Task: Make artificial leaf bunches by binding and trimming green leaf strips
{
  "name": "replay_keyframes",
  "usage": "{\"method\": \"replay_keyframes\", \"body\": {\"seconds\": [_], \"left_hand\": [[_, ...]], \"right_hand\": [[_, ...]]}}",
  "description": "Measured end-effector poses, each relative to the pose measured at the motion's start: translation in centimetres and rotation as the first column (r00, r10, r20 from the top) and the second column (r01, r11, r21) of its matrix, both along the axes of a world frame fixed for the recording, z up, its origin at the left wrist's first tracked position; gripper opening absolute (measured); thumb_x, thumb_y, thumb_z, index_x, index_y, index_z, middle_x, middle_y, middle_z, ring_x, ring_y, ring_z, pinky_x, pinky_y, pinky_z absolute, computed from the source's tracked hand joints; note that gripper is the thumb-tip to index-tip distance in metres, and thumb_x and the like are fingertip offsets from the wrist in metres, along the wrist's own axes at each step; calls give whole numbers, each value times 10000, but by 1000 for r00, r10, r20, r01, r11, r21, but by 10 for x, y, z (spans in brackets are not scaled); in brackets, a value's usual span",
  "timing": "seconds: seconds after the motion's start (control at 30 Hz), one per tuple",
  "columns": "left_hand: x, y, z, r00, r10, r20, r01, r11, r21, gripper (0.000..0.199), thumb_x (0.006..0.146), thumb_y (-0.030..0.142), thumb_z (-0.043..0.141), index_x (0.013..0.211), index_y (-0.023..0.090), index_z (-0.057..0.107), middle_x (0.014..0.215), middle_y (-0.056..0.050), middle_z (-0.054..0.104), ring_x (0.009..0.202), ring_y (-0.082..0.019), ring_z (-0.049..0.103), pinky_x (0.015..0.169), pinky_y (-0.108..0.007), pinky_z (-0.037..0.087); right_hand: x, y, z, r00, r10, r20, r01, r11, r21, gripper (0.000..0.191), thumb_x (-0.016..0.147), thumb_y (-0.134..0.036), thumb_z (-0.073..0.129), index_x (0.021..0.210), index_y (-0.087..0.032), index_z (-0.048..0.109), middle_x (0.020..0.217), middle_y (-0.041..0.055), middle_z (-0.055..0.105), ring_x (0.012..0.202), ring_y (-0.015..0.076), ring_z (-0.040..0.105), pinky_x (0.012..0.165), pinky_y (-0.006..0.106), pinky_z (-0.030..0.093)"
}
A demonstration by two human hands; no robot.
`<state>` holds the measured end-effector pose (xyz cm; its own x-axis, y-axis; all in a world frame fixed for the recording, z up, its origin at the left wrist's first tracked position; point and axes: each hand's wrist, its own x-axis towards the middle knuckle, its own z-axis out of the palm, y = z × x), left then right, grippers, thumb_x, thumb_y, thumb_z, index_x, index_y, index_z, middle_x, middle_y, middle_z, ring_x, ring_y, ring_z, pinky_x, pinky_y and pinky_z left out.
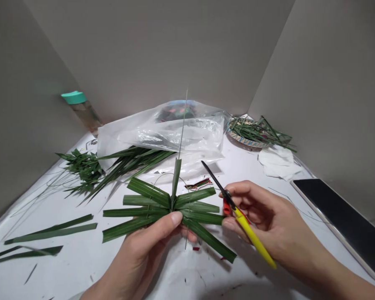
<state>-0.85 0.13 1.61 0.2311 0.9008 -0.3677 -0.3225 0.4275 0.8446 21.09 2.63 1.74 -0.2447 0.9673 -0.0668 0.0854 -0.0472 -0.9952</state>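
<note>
My left hand pinches a leaf figure at its centre, thumb in front and fingers behind. Green leaf strips with cut ends fan out to both sides of it, and a rolled leaf stands upright in the middle. A thin wire-like stem rises above that roll. Scissors with black blades and yellow-and-red handles are in my right hand, the blades pointing up and left. My right thumb and fingers are at the tip of one right-hand strip; whether they grip it is unclear.
Long leaves lie beside a clear plastic bag. Leafy sprigs and cut strips are on the left, with a teal-capped bottle behind. On the right are a basket of thin green strips, white tissue and a phone.
</note>
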Motion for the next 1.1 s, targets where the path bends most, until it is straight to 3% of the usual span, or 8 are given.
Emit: {"method": "replay_keyframes", "body": {"seconds": [0.23,0.4,0.57,0.77,0.9,1.03,1.1], "left_hand": [[0,1,1,993,69,99,-67,997,-24,210,873,251,662,776,204,842,880,-30,804,843,-191,677,826,-240,543],[-2,1,1,996,24,88,-20,998,-56,246,841,323,694,699,179,834,759,-60,791,810,-208,687,807,-250,549],[-2,1,5,997,57,45,-53,996,-76,260,824,309,704,636,159,803,659,-66,752,727,-199,669,757,-268,551],[-1,9,15,966,251,68,-248,967,-55,221,771,259,758,574,161,756,626,-68,744,674,-220,696,751,-334,585],[-3,13,26,901,429,63,-428,903,-37,144,741,287,787,678,159,770,597,-60,733,701,-268,736,811,-410,599],[-5,15,35,878,472,79,-472,881,-20,139,743,291,784,755,152,778,634,-69,756,739,-282,759,831,-416,609],[-5,16,36,868,489,92,-489,872,-20,135,749,282,781,776,149,780,653,-74,767,746,-282,766,833,-414,616]], "right_hand": [[-2,-1,2,997,17,79,-25,994,103,244,766,-266,745,990,-255,648,831,7,652,744,167,604,673,260,507],[-4,2,3,993,27,113,-44,988,148,215,780,-245,723,982,-239,649,827,9,666,736,157,614,666,242,499],[-1,4,3,995,24,92,-38,987,154,245,772,-250,755,993,-228,652,806,-10,648,711,139,613,649,215,509],[10,-1,4,981,-65,185,3,949,316,275,767,-288,798,1016,-283,682,797,-36,624,689,129,625,637,189,536],[15,-7,8,940,8,341,-134,927,349,288,796,-315,750,1076,-302,686,884,0,719,725,187,699,636,246,598],[9,-10,16,872,133,471,-338,860,383,306,708,-193,753,996,-291,713,807,-10,757,613,190,703,526,229,580],[4,-10,19,843,162,513,-387,844,370,307,665,-102,739,914,-279,728,765,-33,764,586,172,709,544,206,583]]}}
